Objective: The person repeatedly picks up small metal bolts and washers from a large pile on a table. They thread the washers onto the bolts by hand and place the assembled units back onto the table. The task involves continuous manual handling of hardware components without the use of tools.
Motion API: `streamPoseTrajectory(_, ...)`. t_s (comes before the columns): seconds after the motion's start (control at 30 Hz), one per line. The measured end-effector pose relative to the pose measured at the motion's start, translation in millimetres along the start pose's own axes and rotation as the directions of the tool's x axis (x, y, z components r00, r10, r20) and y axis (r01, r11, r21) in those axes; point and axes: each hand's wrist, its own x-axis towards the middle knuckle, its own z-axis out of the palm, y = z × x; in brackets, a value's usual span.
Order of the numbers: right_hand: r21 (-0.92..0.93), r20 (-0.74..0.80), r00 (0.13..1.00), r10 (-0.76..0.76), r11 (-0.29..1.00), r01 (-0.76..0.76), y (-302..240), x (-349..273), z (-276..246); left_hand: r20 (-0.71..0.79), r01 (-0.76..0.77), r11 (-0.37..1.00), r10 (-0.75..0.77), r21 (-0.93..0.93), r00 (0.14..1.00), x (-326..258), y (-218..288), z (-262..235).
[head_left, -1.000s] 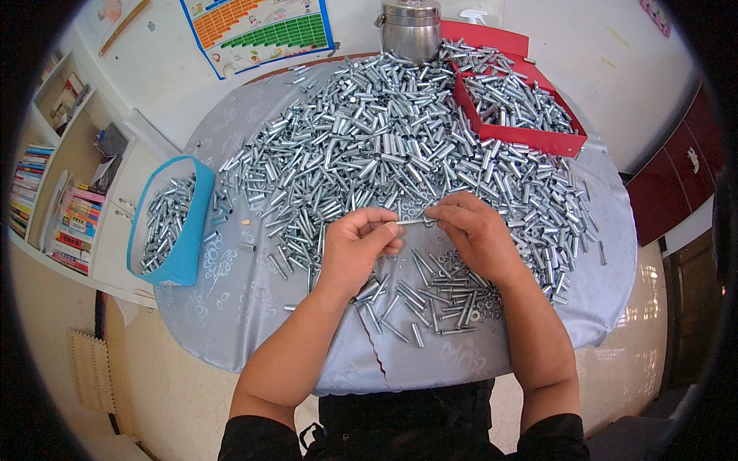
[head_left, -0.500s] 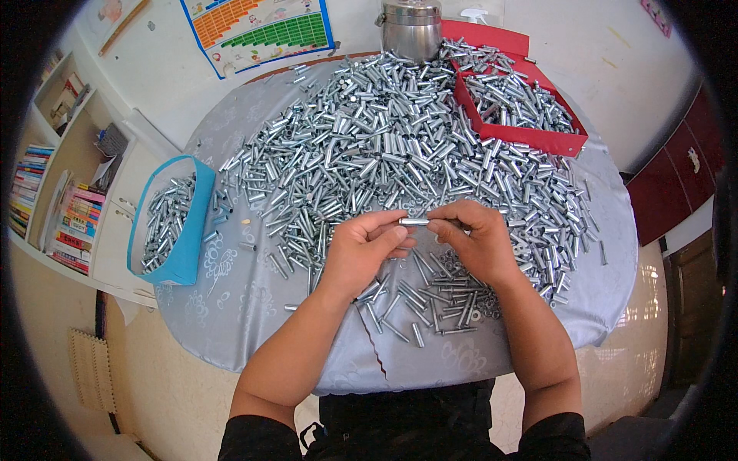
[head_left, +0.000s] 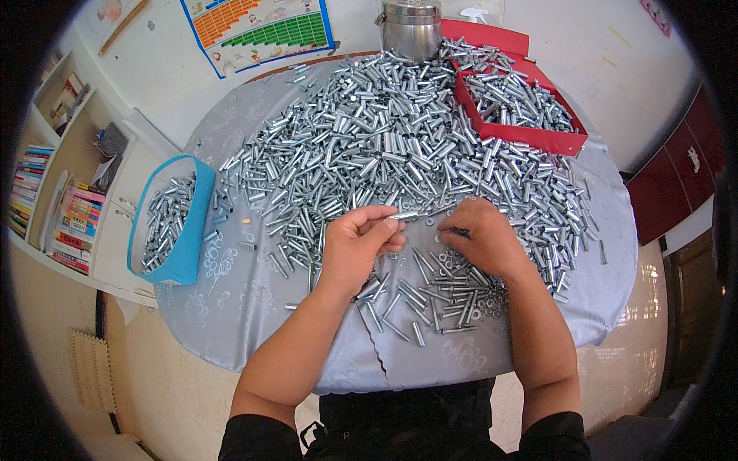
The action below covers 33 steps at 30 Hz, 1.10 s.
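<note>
My left hand (head_left: 360, 244) pinches a short shiny metal sleeve (head_left: 404, 216) between thumb and fingers, held level above the table. Just to its right is my right hand (head_left: 483, 237), its fingers curled and closed; their tips are partly hidden. A thin metal rod (head_left: 441, 209) shows between the sleeve and the right fingers, and I cannot make out whether it is gripped. Below the hands lie loose bolts (head_left: 415, 300) and small washers and nuts (head_left: 492, 301). Behind them spreads a large heap of metal sleeves and bolts (head_left: 377, 131).
A blue bin (head_left: 201, 223) of sleeves stands at the table's left. At the back right is an open red box (head_left: 530, 137) filled with metal parts, beside a steel pot (head_left: 412, 34). The grey tablecloth (head_left: 254, 323) has a tear at the front edge. Bookshelves (head_left: 96, 230) stand left.
My right hand has drawn off the sleeve, moving slightly right and up. The left hand keeps its hold, and the sleeve has tilted a little.
</note>
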Motion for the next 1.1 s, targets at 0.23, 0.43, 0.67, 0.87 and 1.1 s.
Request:
streamPoseTrajectory(0.23, -0.023, 0.030, 0.999, 0.013, 1.000, -0.012, -3, -2, 3, 0.023, -0.009, 1.000, 0.009, -0.012, 1.000, 1, -2, 0)
streamPoseTrajectory(0.43, 0.320, -0.087, 0.955, 0.283, 0.916, -0.242, -21, 4, 3, 0.025, 0.008, 1.000, -0.007, -0.008, 1.000, 0, 0, 0)
streamPoseTrajectory(0.67, 0.721, -0.041, 0.903, 0.428, 0.638, -0.270, -23, 4, 16, 0.038, 0.000, 1.000, 0.000, -0.006, 0.999, 0, -2, 0)
streamPoseTrajectory(0.87, 0.762, -0.038, 0.916, 0.400, 0.604, -0.232, -23, 5, 15, 0.063, 0.014, 1.000, -0.014, -0.001, 0.998, -1, 0, 1)
streamPoseTrajectory(1.1, 0.747, 0.032, 0.923, 0.383, 0.604, -0.277, -29, 5, 10, 0.125, 0.033, 0.999, -0.034, 0.009, 0.992, -2, -1, 0)
